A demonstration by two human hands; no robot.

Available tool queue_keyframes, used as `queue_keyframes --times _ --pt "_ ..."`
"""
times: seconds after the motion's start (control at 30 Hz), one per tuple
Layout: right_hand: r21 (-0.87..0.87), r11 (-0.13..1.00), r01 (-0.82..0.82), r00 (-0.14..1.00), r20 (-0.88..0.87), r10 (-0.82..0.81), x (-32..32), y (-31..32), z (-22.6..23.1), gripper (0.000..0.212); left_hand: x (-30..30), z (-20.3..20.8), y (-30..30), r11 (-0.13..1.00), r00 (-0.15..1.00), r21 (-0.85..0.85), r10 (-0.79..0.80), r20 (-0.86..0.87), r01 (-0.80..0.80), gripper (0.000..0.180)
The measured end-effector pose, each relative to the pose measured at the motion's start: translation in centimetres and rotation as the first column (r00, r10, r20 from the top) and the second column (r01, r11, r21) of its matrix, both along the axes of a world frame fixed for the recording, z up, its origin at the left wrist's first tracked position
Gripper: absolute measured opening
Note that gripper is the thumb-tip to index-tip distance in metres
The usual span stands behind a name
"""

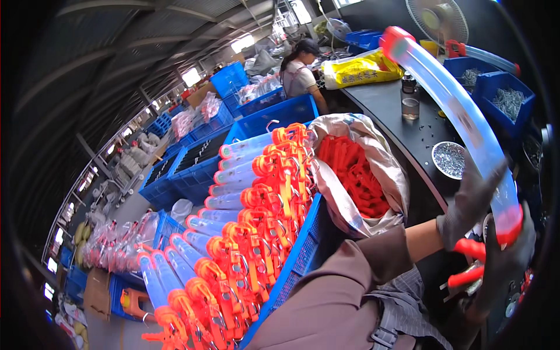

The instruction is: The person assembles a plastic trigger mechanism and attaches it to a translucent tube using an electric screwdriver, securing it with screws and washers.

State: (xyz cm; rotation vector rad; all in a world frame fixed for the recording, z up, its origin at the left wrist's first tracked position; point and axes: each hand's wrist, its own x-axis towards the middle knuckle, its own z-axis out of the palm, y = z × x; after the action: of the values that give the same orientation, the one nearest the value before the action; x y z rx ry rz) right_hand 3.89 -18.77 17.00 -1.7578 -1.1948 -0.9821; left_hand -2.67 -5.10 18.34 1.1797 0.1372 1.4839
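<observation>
A long translucent bluish tube (461, 111) with red ends slants across the right side, its far end raised above the black bench. My left hand (473, 201), in a dark grey glove, grips the tube a little above its lower red end. Around that lower end closes my gloved right hand (513, 251), partly in shadow at the right rim. A tool with red handles (468, 262) lies just left of my right hand; its working end is hidden. Beside my left hand stands a round white bowl (449, 160) of small metal parts.
At my left, a blue crate (294, 274) is heaped with orange-ended translucent tubes (239, 233). A sack (394, 157) of red plastic parts stands against the black bench (373, 102). The bench carries a bottle (410, 99), blue bins (503, 96) and a fan (437, 20). A person (300, 73) works farther off.
</observation>
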Motion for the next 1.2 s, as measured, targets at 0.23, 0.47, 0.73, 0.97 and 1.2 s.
queue_keyframes --times 0.23,0.47,0.73,0.97,1.2 --pt "0.268 0.78 -0.565 0.785 -0.117 0.608 -2.4 3.3 1.3 0.06 -20.0 8.0 10.1 0.61 0.729 0.729 0.645 -0.229 -0.311 0.066" --pt "0.15 0.78 -0.608 0.667 -0.436 0.604 1.9 4.2 -6.4 0.033 -43.6 14.5 9.1 0.786 0.857 -0.391 0.324 -0.401 -0.479 0.031" --pt "0.172 0.663 -0.729 0.459 -0.597 0.659 0.8 5.2 -8.5 0.036 -59.0 0.3 13.2 0.28 0.726 -0.688 0.442 -0.527 -0.67 0.024" --pt "0.241 0.669 -0.703 0.349 -0.703 0.619 1.5 4.8 -10.4 0.033 -65.1 -5.0 12.0 0.292 0.459 -0.355 0.559 -0.69 -0.888 0.04" --pt "0.218 0.689 -0.691 0.354 -0.73 0.585 1.1 4.1 -10.3 0.03 -58.7 -2.8 10.9 0.14 0.391 -0.366 0.252 -0.885 -0.92 0.051"
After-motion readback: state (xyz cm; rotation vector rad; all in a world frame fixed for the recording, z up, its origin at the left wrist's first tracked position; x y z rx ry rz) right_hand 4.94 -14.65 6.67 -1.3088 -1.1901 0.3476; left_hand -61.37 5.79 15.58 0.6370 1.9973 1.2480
